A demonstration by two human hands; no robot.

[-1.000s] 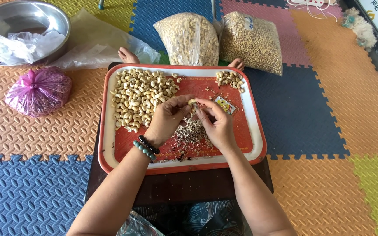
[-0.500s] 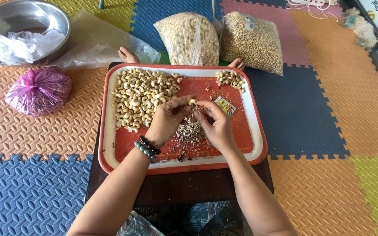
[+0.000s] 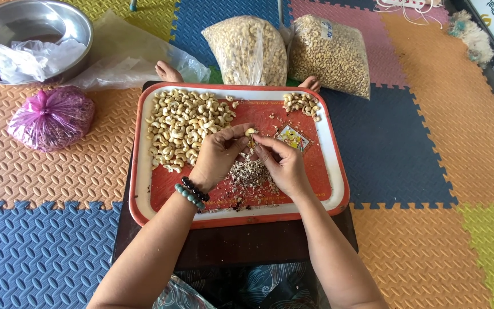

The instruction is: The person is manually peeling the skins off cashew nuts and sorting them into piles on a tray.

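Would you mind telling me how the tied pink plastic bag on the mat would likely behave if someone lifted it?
The pink bag would probably sag and shift shape, since it looks soft and bulging. It likely lifts easily by its knotted top. It seems unlikely to roll, as it slumps flat on the foam mat.

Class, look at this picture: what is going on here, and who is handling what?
A person sits on a foam mat floor with a red tray on a low dark table. The left hand and right hand meet over the tray's middle, pinching a single cashew nut between the fingertips. Below the hands lies a heap of brown skin scraps. A large pile of pale nuts fills the tray's left part and a small pile its far right corner. Two full plastic bags of nuts stand beyond.
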